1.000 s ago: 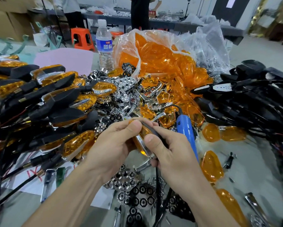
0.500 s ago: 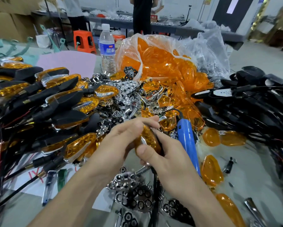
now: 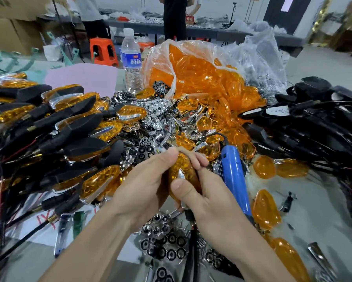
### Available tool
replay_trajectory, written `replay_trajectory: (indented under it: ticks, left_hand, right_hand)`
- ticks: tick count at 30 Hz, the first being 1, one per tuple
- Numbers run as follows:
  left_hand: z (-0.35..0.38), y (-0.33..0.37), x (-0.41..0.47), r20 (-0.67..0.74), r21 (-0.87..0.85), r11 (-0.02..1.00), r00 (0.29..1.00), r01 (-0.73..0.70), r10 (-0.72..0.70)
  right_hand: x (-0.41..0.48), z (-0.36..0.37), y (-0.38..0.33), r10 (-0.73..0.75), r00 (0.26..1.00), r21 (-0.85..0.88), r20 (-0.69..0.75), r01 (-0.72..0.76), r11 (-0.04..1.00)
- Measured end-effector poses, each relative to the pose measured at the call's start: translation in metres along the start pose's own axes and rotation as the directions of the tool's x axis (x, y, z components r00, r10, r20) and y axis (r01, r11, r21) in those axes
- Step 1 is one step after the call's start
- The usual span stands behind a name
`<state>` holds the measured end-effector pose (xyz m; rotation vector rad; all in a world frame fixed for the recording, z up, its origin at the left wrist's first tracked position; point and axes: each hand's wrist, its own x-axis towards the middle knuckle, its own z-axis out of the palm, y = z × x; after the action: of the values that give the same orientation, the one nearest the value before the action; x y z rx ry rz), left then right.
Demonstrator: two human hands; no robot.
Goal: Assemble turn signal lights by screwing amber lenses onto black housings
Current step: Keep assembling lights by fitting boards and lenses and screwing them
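Note:
Both hands hold one turn signal light (image 3: 184,174) at the centre of the view, its amber lens with a chrome strip facing up. My left hand (image 3: 148,184) curls round its left side, thumb on the top end. My right hand (image 3: 199,198) grips it from the right, thumb pressed on the lens and fingertips over the far edge. The black housing is mostly hidden under the hands; its black wire (image 3: 191,241) hangs down between my wrists. A blue electric screwdriver (image 3: 234,176) lies just right of my right hand.
Assembled lights (image 3: 54,127) are stacked at the left. Black wired housings (image 3: 313,123) pile up on the right. A plastic bag of amber lenses (image 3: 201,78) sits behind, with a water bottle (image 3: 131,60) beside it. Chrome reflectors (image 3: 160,241) and loose lenses (image 3: 265,208) litter the table.
The light has turned in my hands so that its amber lens faces up more fully. My right thumb has moved onto the lens. Both hands stay at the same spot.

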<state>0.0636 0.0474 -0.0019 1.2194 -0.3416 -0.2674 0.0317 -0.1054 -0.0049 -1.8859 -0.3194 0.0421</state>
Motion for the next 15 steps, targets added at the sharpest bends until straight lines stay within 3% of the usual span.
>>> replay_trajectory:
  ticks: [7, 10, 12, 15]
  left_hand:
    - [0.000, -0.005, 0.002, -0.058, 0.053, 0.998, 0.998, 0.041, -0.038]
    - [0.002, -0.008, 0.005, -0.064, 0.048, 0.998, 0.997, 0.049, -0.046]
    - [0.002, -0.010, 0.004, 0.003, 0.086, 0.996, 1.000, 0.021, -0.021]
    - [0.008, -0.010, 0.001, 0.082, 0.243, 0.969, 0.996, -0.051, 0.032]
  right_hand:
    - [0.003, 0.004, -0.002, -0.036, 0.999, 0.074, -0.022, 0.038, 0.997]
    - [0.007, 0.003, -0.002, -0.096, 0.979, 0.162, -0.181, 0.126, 0.979]
    - [0.009, -0.005, -0.004, -0.106, 0.947, 0.216, -0.304, 0.177, 0.960]
    - [0.010, -0.018, -0.008, -0.111, 0.938, 0.362, -0.328, 0.233, 0.903]
